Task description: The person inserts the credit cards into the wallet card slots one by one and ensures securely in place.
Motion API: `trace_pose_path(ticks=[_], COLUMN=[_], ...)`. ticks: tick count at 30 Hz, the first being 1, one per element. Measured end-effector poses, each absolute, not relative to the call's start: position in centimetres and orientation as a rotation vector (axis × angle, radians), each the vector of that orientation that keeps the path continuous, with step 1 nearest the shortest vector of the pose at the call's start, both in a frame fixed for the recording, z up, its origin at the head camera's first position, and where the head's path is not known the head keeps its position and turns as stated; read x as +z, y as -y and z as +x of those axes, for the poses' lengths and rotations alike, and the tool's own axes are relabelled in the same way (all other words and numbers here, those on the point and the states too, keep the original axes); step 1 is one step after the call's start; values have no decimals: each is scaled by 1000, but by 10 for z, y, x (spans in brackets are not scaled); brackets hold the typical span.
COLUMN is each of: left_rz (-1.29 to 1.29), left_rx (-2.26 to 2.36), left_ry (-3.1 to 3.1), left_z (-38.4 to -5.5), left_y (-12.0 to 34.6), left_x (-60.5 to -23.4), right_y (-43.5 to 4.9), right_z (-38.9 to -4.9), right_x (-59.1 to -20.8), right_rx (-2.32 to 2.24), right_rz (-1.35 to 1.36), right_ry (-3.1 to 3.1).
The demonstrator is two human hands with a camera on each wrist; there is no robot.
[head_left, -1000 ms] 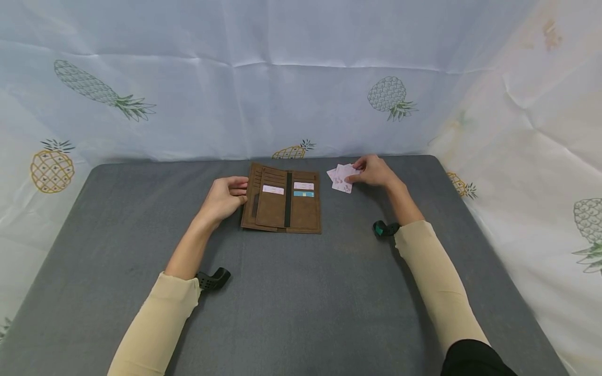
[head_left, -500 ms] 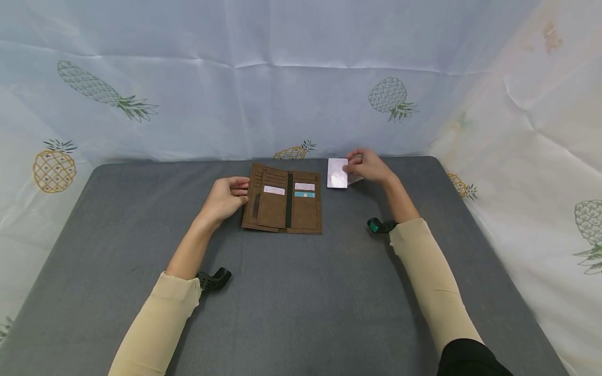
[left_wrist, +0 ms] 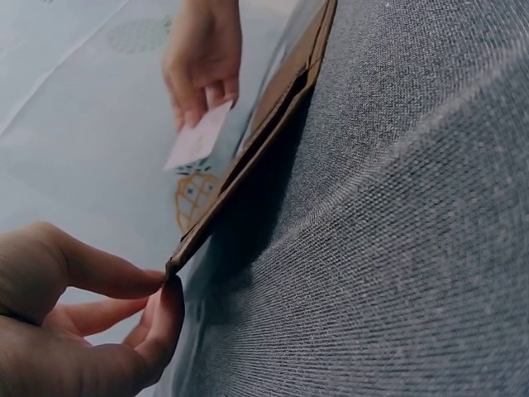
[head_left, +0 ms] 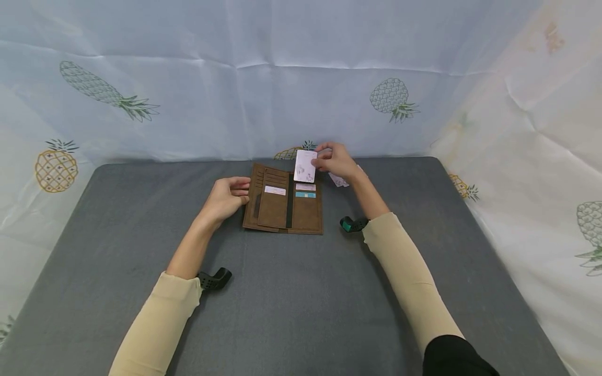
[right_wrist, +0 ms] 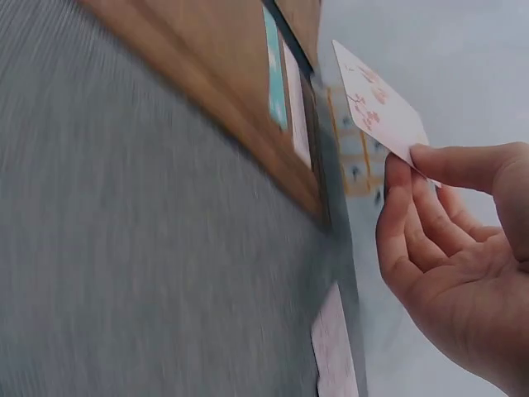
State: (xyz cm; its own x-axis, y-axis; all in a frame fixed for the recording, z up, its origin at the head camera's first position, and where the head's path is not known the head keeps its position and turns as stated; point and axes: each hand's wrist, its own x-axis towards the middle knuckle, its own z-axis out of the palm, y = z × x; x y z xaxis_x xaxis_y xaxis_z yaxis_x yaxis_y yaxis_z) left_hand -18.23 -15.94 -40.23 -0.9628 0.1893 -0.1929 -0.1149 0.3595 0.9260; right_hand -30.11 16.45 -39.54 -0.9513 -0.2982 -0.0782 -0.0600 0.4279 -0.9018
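Observation:
A brown wallet lies unfolded on the grey table. My left hand pinches its left edge between thumb and fingers, and the left wrist view shows that edge lifted off the cloth. In my right hand a pale pink card with a floral print is pinched by one edge. It hangs above the top of the wallet's right half. A pink card sits in a left slot. On the right side, another pink card stands in a slot above a blue card.
More pink cards lie on the table right of the wallet, partly hidden by my right forearm. A pale curtain printed with pineapples hangs along the table's far edge. Each wrist carries a black camera mount.
My right hand has picked a pink card off the loose ones and carried it left to above the wallet's right half. The left hand has stayed at the wallet's edge.

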Motion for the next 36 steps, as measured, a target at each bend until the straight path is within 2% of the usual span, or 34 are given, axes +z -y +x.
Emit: trace_pose_path(ticks=[13, 36], left_rz=[-12, -66], left_rx=[1763, 1889], left_ry=[-2231, -2080], left_z=[-187, -189], left_y=[162, 166], left_x=[-406, -411], right_y=[-114, -91], right_z=[-301, -295], right_x=[-399, -404], right_rx=[-1522, -1506], right_rz=[-441, -443], right_ry=[-2425, -2360])
